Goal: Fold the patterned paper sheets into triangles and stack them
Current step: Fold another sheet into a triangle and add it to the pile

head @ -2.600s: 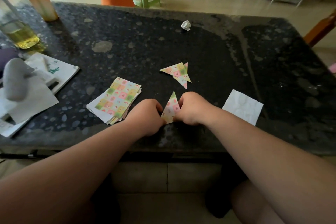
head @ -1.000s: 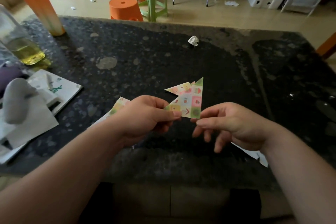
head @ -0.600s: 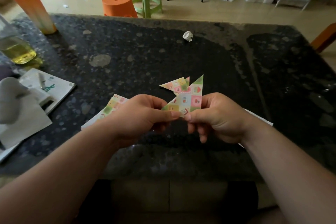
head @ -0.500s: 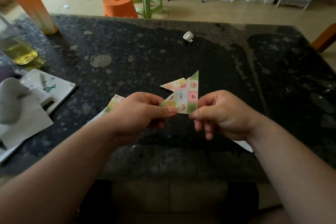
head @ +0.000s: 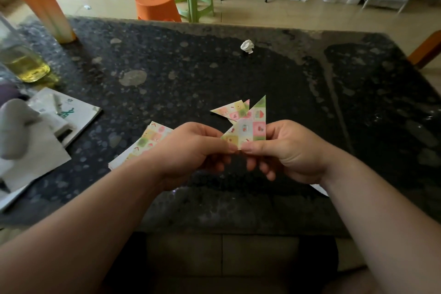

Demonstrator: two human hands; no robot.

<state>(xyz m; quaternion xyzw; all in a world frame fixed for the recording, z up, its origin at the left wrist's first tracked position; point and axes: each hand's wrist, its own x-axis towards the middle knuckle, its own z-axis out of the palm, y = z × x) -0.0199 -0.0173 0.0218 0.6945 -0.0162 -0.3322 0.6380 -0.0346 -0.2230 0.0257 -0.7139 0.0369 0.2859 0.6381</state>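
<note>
Left hand and right hand each pinch the bottom edge of the pastel checked folded paper triangle, held above the dark speckled tabletop. Flat patterned sheet stack is left of the triangle, finished triangles just behind it. Risk: soft crease springs open, or it drops askew on the pile.

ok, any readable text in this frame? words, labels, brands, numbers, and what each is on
No text can be read here.
Green print on the white packet, far left: too blurred to read.
Folded triangle and patterned sheets: small pictures and chevrons only, no words seen.
Orange drink cup: no label visible.
</note>
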